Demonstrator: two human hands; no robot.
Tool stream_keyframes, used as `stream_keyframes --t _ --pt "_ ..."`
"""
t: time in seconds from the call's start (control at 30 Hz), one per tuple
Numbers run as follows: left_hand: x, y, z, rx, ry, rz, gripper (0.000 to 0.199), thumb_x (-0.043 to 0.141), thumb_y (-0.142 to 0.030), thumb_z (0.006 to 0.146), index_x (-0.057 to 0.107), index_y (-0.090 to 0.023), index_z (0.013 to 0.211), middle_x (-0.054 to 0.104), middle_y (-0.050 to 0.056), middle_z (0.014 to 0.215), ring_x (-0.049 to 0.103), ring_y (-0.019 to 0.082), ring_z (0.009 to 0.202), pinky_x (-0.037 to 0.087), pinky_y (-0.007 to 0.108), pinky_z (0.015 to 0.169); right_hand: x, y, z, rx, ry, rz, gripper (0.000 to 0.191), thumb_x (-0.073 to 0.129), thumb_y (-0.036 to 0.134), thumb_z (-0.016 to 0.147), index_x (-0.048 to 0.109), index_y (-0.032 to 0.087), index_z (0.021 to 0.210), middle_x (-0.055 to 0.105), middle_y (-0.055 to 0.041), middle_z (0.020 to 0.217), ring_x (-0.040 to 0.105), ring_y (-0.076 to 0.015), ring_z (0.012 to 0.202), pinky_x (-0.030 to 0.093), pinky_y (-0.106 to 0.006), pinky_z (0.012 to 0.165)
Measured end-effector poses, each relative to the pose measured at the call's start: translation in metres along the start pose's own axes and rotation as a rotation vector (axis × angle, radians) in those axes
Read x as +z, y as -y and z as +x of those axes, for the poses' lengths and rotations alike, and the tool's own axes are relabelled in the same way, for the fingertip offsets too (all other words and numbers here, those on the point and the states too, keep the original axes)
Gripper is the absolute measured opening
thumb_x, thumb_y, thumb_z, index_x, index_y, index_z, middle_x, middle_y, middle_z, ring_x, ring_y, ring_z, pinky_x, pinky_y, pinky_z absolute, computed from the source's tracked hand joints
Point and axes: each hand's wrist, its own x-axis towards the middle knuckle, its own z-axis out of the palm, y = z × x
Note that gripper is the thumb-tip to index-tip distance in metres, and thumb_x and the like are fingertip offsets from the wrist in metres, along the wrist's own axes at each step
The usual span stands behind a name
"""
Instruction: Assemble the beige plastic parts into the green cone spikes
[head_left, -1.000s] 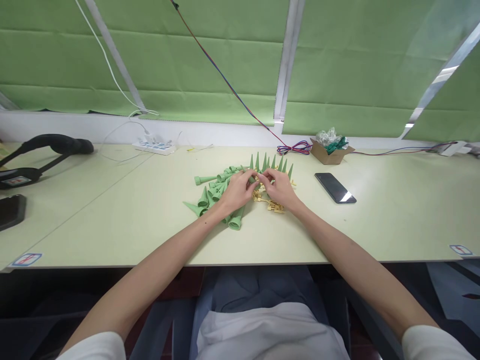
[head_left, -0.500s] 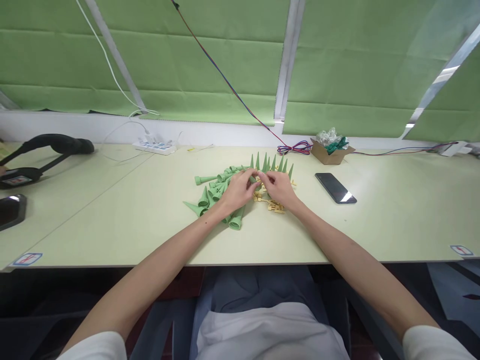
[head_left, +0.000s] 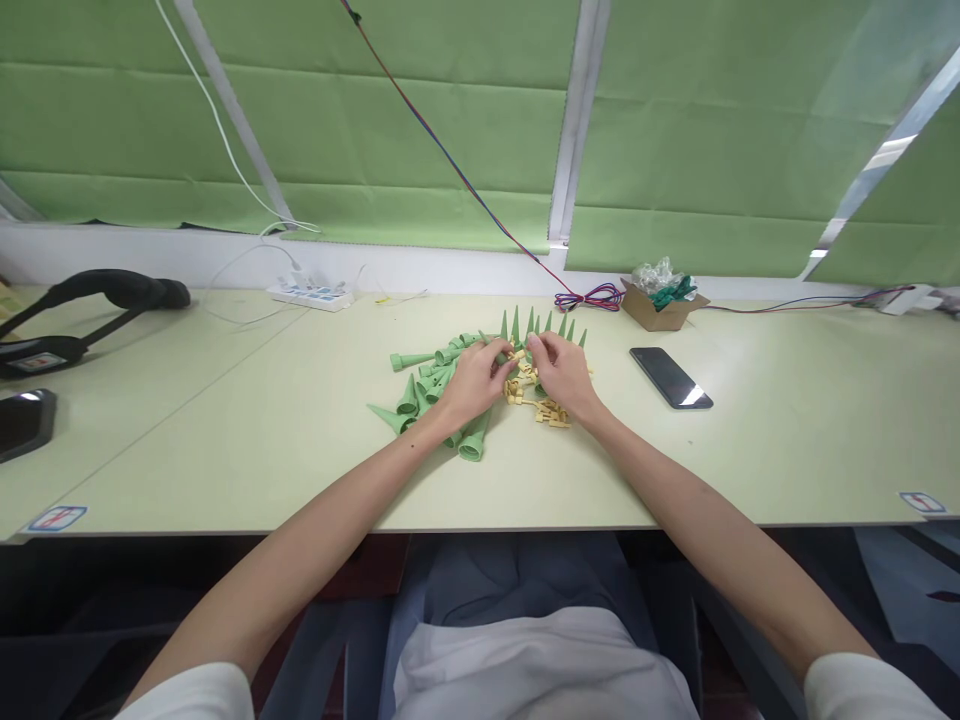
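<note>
green cones (head_left: 475, 433), probably light, stiff; hold by collars (head_left: 470, 452). your left hand (head_left: 478, 380) pinches one; your right hand (head_left: 564, 374): grasp unclear.

Our bare arms (head_left: 330, 500) reach near the frame's centre, left hand (head_left: 477, 384) and right hand (head_left: 564, 374) apart, fingers (head_left: 498, 349) bent.

Cones (head_left: 472, 440) lie on the table (head_left: 300, 430), left of the phone (head_left: 670, 377).

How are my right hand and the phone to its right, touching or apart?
Apart. The head view shows a strip of tabletop between your right hand and the black phone.
</note>
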Motion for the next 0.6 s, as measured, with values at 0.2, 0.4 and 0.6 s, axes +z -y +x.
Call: stream_keyframes --t 0.2,0.4,0.6 --pt "-0.0002 -0.0003 -0.0001 -0.002 0.012 -0.024 0.013 0.058 -0.023 0.093 0.067 -0.018 0.101 0.068 0.005 0.081 0.060 0.020 0.078 0.048 0.033 0.077 0.0003 0.0007 -0.0005 -0.069 0.124 0.061 0.019 0.051 0.033 0.093 0.065 0.020 0.095 0.071 -0.0052 0.090 0.061 -0.0161 0.070 0.043 -0.028 0.065" --pt "-0.0006 -0.0030 -0.0010 -0.005 0.021 -0.011 0.011 0.059 -0.023 0.093 0.067 -0.018 0.099 0.067 0.004 0.077 0.060 0.020 0.077 0.047 0.034 0.076 0.0008 -0.0009 -0.0011 -0.068 0.122 0.041 0.021 0.050 0.033 0.093 0.061 0.019 0.082 0.066 -0.0039 0.078 0.058 -0.0160 0.069 0.041 -0.028 0.063" --pt "-0.0002 -0.0025 -0.0017 0.036 0.044 -0.041 0.012 0.057 -0.023 0.093 0.067 -0.019 0.099 0.068 0.004 0.079 0.059 0.020 0.075 0.047 0.033 0.074 0.0007 -0.0022 0.0005 -0.041 0.100 -0.056 0.036 0.050 0.041 0.094 0.046 0.021 0.065 0.046 0.0018 0.056 0.040 -0.0132 0.055 0.033 -0.028 0.058"
